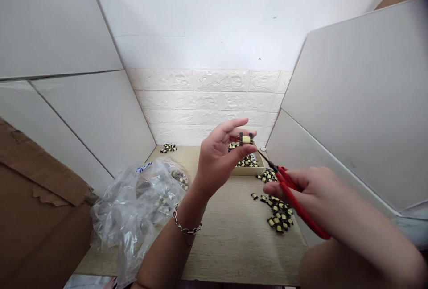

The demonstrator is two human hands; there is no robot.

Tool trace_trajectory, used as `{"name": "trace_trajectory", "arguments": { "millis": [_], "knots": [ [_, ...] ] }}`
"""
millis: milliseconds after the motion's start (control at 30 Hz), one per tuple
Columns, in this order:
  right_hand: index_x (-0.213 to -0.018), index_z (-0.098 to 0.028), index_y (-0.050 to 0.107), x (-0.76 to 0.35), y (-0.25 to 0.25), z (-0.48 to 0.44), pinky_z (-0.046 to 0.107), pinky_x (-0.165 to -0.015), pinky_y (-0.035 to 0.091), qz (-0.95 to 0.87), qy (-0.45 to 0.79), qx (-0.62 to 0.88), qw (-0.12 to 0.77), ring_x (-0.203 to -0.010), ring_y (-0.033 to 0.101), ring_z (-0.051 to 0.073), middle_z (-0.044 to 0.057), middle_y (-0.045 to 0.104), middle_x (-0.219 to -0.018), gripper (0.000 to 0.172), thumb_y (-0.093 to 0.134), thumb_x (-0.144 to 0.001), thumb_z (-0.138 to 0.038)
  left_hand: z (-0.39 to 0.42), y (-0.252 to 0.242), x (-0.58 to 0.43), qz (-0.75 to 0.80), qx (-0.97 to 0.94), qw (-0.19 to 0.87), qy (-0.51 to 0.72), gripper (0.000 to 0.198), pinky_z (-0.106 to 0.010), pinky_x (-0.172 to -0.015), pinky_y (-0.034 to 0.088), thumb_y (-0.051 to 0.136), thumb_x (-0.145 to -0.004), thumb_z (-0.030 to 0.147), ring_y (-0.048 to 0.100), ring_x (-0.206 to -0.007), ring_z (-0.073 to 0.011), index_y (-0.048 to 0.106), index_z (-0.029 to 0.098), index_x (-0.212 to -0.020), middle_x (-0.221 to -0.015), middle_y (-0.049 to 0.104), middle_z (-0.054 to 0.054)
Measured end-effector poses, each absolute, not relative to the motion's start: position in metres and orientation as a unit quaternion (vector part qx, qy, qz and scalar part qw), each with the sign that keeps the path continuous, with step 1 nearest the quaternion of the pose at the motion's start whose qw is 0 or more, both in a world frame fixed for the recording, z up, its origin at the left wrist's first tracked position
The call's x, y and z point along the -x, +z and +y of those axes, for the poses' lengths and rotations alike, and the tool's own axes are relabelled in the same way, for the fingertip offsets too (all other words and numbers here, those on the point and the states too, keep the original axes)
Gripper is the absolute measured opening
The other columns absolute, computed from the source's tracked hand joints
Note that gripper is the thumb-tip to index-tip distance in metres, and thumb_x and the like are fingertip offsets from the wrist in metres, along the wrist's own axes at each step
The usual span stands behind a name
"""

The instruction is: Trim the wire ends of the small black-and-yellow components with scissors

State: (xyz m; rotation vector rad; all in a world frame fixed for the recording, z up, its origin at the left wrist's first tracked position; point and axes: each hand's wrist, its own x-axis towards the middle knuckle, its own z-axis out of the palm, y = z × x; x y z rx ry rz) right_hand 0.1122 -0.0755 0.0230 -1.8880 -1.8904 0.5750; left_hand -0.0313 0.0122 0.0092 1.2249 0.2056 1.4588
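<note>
Head view shows one coil, yellow around the middle with black ends and thin metal pins, pinched in the left hand above the table. Apart from it, the right hand grips one red-handled tool, dark tip near the coil. One shallow box and one clear plastic bag contain similar coils; loose ones at right lie too crowded to count.
</note>
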Motion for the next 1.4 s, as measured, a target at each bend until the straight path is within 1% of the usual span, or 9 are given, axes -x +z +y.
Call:
{"name": "trace_trajectory", "arguments": {
  "millis": [167,333,467,533,633,733,933,1167,1400],
  "knots": [
    [-0.063,-0.019,0.046,-0.128,0.02,-0.073,0.02,-0.038,0.028,-0.642,0.298,0.673,0.216,-0.045,0.03,0.007,-0.004,0.037,-0.056,0.035,0.046,-0.076,-0.051,0.012,0.009,0.033,0.103,-0.575,0.517,0.625,0.028,-0.018,-0.072,0.049,0.07,-0.057,0.002,0.062,-0.078,-0.0107,0.068,0.018,-0.079,-0.078,0.067,-0.002],
    [-0.06,-0.018,0.046,-0.134,0.021,-0.07,0.02,-0.039,0.025,-0.651,0.348,0.636,0.226,-0.045,0.03,0.007,-0.005,0.036,-0.052,0.034,0.048,-0.076,-0.048,0.017,0.005,0.037,0.107,-0.632,0.478,0.601,0.029,-0.02,-0.07,0.051,0.066,-0.066,0.009,0.062,-0.082,-0.0116,0.066,0.023,-0.091,-0.087,0.068,-0.001],
    [-0.05,-0.017,0.04,-0.133,0.024,-0.068,0.021,-0.04,0.021,-0.684,0.377,0.591,0.2,-0.042,0.029,0.006,-0.006,0.033,-0.045,0.042,0.047,-0.076,-0.048,0.02,0.003,0.039,0.099,-0.645,0.476,0.59,0.033,-0.022,-0.074,0.052,0.064,-0.068,0.01,0.062,-0.082,-0.0116,0.064,0.025,-0.098,-0.093,0.068,-0.001],
    [-0.051,-0.017,0.041,-0.134,0.025,-0.066,0.022,-0.041,0.021,-0.699,0.396,0.564,0.193,-0.042,0.028,0.006,-0.006,0.033,-0.044,0.043,0.045,-0.077,-0.051,0.022,0.003,0.04,0.093,-0.646,0.477,0.588,0.034,-0.021,-0.074,0.052,0.063,-0.069,0.011,0.062,-0.082,-0.0111,0.064,0.025,-0.1,-0.095,0.068,-0.001],
    [-0.058,-0.017,0.047,-0.137,0.023,-0.062,0.022,-0.041,0.022,-0.723,0.389,0.533,0.205,-0.042,0.031,0.007,-0.005,0.034,-0.046,0.046,0.042,-0.075,-0.059,0.025,0.002,0.041,0.087,-0.658,0.46,0.589,0.036,-0.021,-0.075,0.052,0.063,-0.069,0.011,0.062,-0.084,-0.0111,0.063,0.024,-0.103,-0.096,0.067,-0.001],
    [-0.059,-0.016,0.048,-0.14,0.019,-0.057,0.022,-0.041,0.024,-0.742,0.393,0.503,0.204,-0.043,0.035,0.008,-0.003,0.037,-0.049,0.054,0.038,-0.071,-0.068,0.03,0.0,0.042,0.077,-0.704,0.385,0.591,0.041,-0.023,-0.079,0.052,0.064,-0.069,0.011,0.061,-0.091,-0.0122,0.06,0.026,-0.108,-0.101,0.066,0.0],
    [-0.06,-0.016,0.048,-0.14,0.017,-0.053,0.022,-0.04,0.023,-0.746,0.382,0.51,0.194,-0.042,0.035,0.008,-0.003,0.036,-0.048,0.057,0.034,-0.073,-0.07,0.035,-0.001,0.044,0.07,-0.758,0.252,0.598,0.043,-0.025,-0.083,0.051,0.061,-0.072,0.013,0.057,-0.102,-0.0135,0.056,0.026,-0.113,-0.108,0.063,-0.002],
    [-0.065,-0.015,0.053,-0.138,0.019,-0.052,0.022,-0.04,0.025,-0.739,0.381,0.523,0.186,-0.042,0.037,0.008,-0.003,0.04,-0.048,0.055,0.034,-0.076,-0.066,0.035,-0.001,0.044,0.076,-0.768,0.218,0.598,0.042,-0.03,-0.089,0.049,0.063,-0.072,0.016,0.059,-0.099,-0.0142,0.057,0.026,-0.112,-0.105,0.064,-0.002],
    [-0.061,-0.016,0.049,-0.139,0.018,-0.052,0.022,-0.04,0.028,-0.744,0.39,0.508,0.191,-0.042,0.038,0.008,-0.002,0.04,-0.049,0.059,0.031,-0.073,-0.071,0.035,0.0,0.045,0.079,-0.78,0.198,0.588,0.044,-0.024,-0.086,0.051,0.061,-0.073,0.012,0.06,-0.095,-0.0112,0.054,0.025,-0.115,-0.103,0.066,-0.001]
  ]
}}
